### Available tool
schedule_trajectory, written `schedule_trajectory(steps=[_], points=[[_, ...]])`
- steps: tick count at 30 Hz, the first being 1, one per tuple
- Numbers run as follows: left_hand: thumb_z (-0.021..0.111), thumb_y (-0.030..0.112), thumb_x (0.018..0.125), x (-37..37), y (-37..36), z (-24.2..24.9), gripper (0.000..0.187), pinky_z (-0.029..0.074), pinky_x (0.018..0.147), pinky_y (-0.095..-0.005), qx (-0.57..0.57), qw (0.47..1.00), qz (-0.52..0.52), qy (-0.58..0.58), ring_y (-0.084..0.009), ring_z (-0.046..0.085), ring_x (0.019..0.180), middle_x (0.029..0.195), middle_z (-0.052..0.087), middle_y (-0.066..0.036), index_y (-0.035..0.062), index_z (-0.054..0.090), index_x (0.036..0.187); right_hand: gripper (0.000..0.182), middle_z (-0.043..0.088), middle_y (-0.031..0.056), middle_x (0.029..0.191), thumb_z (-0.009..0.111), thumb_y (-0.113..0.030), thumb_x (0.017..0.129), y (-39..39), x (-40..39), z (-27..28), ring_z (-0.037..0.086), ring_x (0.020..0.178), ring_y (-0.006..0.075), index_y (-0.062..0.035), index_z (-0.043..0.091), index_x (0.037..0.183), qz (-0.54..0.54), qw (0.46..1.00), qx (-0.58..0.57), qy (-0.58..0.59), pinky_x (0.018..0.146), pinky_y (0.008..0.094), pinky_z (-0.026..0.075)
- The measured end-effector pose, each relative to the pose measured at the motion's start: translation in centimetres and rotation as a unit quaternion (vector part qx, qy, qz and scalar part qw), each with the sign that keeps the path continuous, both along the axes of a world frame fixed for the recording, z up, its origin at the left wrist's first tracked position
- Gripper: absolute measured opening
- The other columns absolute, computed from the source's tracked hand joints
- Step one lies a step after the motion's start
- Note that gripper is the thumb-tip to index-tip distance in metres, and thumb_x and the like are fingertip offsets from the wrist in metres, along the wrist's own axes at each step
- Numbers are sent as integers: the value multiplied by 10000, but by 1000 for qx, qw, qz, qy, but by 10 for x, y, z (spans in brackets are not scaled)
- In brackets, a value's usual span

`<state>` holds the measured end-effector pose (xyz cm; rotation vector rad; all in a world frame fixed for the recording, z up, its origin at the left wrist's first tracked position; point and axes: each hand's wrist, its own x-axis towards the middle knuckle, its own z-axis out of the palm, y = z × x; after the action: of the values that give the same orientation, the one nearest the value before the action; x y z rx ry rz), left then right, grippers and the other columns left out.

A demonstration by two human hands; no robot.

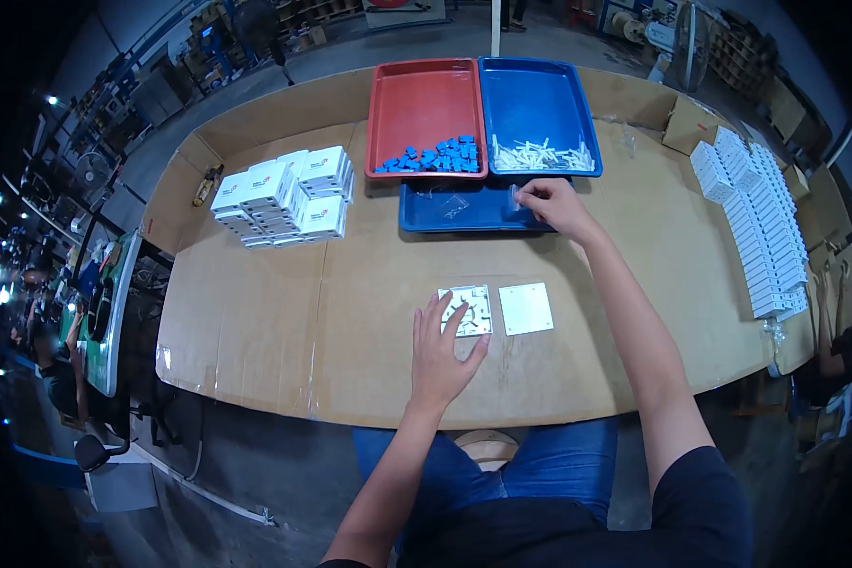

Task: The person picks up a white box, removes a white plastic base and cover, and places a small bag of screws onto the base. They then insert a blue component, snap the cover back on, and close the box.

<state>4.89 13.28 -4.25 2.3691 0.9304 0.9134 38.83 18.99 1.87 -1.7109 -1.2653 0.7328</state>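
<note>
My left hand (437,364) rests with fingers spread on a square white plastic housing (480,305), whose open inside shows moulded parts. A flat white square cover (525,310) lies just right of it. Over the shallow blue tray (426,220), my right hand (554,206) pinches a small clear plastic packet (515,197) between thumb and fingers; its contents are too small to tell. Another clear packet (455,205) lies in that tray.
Behind stand a red tray (426,95) with blue pieces (435,156) and a deeper blue tray (535,95) with white sticks (540,156). White boxes (279,194) are stacked left, rows of white units (753,227) right. Cardboard walls (256,104) edge the table. Other people sit at both sides.
</note>
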Motion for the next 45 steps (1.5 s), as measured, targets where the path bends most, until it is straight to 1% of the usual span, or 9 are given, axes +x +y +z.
schedule_trajectory(steps=[5, 9, 12, 19, 21, 29, 34, 39, 45], points=[[738, 251, 941, 1, 3, 2, 443, 416, 1140, -479, -57, 990, 8, -125, -370, 538, 1336, 1410, 582, -172, 25, 648, 1312, 71, 727, 28, 875, 715, -74, 947, -64, -48, 23, 522, 622, 38, -33, 713, 1006, 39, 976, 46, 207, 531, 216, 401], [644, 216, 1040, 19, -6, 18, 353, 502, 980, -341, -257, 921, 12, -293, -204, 658, 1100, 1274, 656, -135, -8, 639, 1313, 42, 682, 14, 843, 710, -48, 938, -117, -93, 33, 589, 653, 67, -42, 678, 965, 90, 954, 59, 281, 546, 226, 444], [584, 330, 1089, 27, -19, 58, 373, 521, 875, -283, -544, 730, -112, -399, -104, 661, 949, 1076, 710, -64, 3, 665, 1249, 52, 660, 4, 773, 698, -61, 955, -145, -112, 26, 589, 648, 72, -13, 715, 968, 125, 945, 26, 301, 560, 229, 453], [704, 195, 1030, 26, -52, 81, 221, 452, 704, -204, -433, 835, -11, -340, -42, 582, 800, 921, 672, 11, 1, 698, 1137, 84, 684, -18, 800, 714, -90, 961, -179, -138, 25, 600, 692, 34, -16, 735, 995, 80, 956, 33, 279, 600, 195, 452], [702, 197, 1033, 25, -63, 84, 215, 440, 688, -201, -424, 828, 1, -367, -36, 565, 792, 912, 663, 15, 2, 695, 1121, 84, 684, -20, 809, 729, -76, 948, -178, -151, 25, 597, 696, 25, -13, 726, 1002, 67, 951, 125, 275, 605, 191, 452], [678, 221, 1049, 18, -77, 79, 194, 417, 612, -181, -291, 868, 30, -401, -19, 531, 697, 826, 627, 27, 28, 668, 1047, 72, 653, -13, 749, 735, -89, 958, -187, -167, 44, 575, 624, 35, -23, 707, 971, 81, 938, 58, 332, 533, 222, 448], [695, 177, 1034, 11, -76, 89, 155, 459, 688, -210, -408, 809, -24, -422, -43, 561, 753, 848, 649, 12, 24, 676, 1033, 101, 633, -16, 714, 738, -113, 975, -191, -172, 39, 558, 605, 32, -18, 708, 975, 69, 927, 43, 366, 510, 219, 424], [707, 182, 1025, 4, -70, 80, 163, 467, 692, -213, -424, 838, -39, -341, -55, 577, 758, 878, 687, -5, 25, 704, 982, 96, 621, -32, 709, 750, -79, 960, -194, -171, 35, 539, 594, 26, -3, 713, 1005, 75, 933, 46, 349, 508, 211, 409], [632, 232, 1070, 2, -69, 66, 180, 487, 731, -249, -583, 669, -96, -450, -68, 566, 765, 920, 685, -5, 60, 687, 1063, 107, 684, 12, 793, 751, -27, 934, -192, -174, 28, 570, 596, 38, 1, 712, 1029, 96, 885, 46, 453, 505, 201, 425]])
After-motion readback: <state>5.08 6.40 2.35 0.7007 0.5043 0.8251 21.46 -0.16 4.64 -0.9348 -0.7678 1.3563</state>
